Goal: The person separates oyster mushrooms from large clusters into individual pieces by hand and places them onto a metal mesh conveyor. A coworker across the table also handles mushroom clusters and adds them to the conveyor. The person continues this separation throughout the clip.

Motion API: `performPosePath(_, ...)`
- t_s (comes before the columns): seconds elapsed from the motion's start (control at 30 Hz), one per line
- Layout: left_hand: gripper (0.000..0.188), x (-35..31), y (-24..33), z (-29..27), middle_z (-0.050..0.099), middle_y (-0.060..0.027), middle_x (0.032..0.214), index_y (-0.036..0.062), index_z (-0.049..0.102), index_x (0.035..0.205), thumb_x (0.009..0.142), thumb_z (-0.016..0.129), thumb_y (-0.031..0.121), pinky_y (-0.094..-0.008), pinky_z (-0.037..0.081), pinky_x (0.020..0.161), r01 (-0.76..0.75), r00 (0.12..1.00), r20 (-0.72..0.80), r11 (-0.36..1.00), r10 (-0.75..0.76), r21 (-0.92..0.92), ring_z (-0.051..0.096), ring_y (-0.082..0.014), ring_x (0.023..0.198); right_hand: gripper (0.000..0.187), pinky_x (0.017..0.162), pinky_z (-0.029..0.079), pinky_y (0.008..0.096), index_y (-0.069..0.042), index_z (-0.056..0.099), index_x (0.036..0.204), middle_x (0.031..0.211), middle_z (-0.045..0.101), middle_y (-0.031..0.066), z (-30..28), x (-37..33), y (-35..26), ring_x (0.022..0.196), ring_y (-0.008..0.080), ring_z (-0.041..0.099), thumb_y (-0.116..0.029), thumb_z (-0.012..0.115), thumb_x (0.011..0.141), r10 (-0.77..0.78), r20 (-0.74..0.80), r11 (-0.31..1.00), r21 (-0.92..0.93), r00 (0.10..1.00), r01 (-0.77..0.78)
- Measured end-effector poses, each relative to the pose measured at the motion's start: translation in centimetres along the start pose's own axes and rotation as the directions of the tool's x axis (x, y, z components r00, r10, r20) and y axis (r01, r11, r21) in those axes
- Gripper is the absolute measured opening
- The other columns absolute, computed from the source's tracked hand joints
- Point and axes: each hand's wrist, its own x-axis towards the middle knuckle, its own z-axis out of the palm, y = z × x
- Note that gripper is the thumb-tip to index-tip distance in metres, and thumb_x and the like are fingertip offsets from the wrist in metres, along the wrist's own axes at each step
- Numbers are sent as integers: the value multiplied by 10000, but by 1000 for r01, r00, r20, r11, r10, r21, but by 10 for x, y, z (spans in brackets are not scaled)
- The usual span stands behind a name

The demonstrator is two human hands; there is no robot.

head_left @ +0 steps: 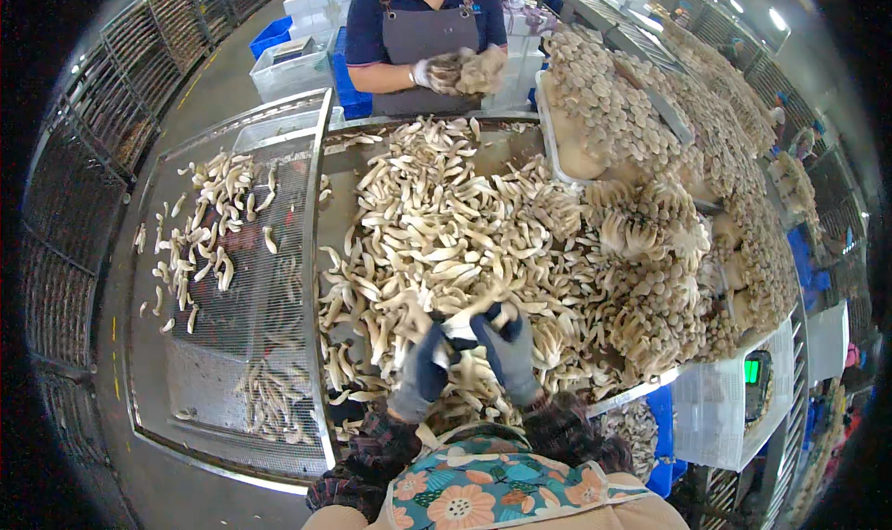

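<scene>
My left hand (423, 370), in a grey glove with dark blue palm and fingers, is closed at the near side of a large pile of loose mushrooms (437, 242). Beside it my right hand (507, 349), gloved the same way, has its fingers curled. Between the two sets of fingertips is a pale mushroom (460, 325) that both hands appear to grip. Its underside and the thumbs are partly hidden. Clusters of joined mushrooms (650, 228) lie to the right of the loose ones.
Left of the pile, a metal-edged mesh screen (279, 321) carries scattered mushrooms. Across the table a co-worker (423, 47) holds a mushroom cluster in gloved hands. Crates of clusters (548, 126) stand at the right, with a white basket (715, 418) and a scale display (754, 374) nearer.
</scene>
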Motion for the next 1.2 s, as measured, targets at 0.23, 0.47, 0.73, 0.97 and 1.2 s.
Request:
performPosePath(0.23,370,14,19,18,602,-107,1014,22,472,1271,913,553,64,-309,543,652,49,937,-236,765,-258,-642,632,-191,757,341,735,476,249,-23,610,1078,985,629,44,-16,-2,-22,824,110,577,-147,726,782,275,441,959,-188,854,-211)
performPosePath(0.47,367,9,-23,17,486,-103,1173,27,404,1320,985,420,178,-307,433,885,-6,995,-102,1000,6,2,485,-188,1062,294,812,476,317,-11,622,963,990,617,120,-2,-4,4,893,217,612,-164,745,743,-10,337,973,-215,941,87)
performPosePath(0.73,384,24,17,16,496,5,881,171,413,1220,877,563,82,-213,446,576,66,889,-221,589,-400,-805,507,-93,688,131,644,455,250,-6,597,840,776,614,26,8,-20,-13,696,86,540,-97,690,823,197,231,980,-78,953,-184)
performPosePath(0.97,230,17,-44,7,594,-30,934,79,553,1107,879,547,115,-231,479,674,-198,957,-273,903,95,-381,569,-125,774,128,745,467,250,-5,623,970,858,617,17,5,-16,-3,811,105,575,-85,613,872,136,209,981,108,968,-161)
performPosePath(1.2,323,6,-16,3,595,-104,1107,24,524,1193,947,461,224,-307,508,755,344,937,257,508,-236,-790,612,-182,907,182,626,461,230,-30,625,955,844,626,-7,11,-12,-16,698,77,566,-133,700,825,256,195,950,129,947,-283)
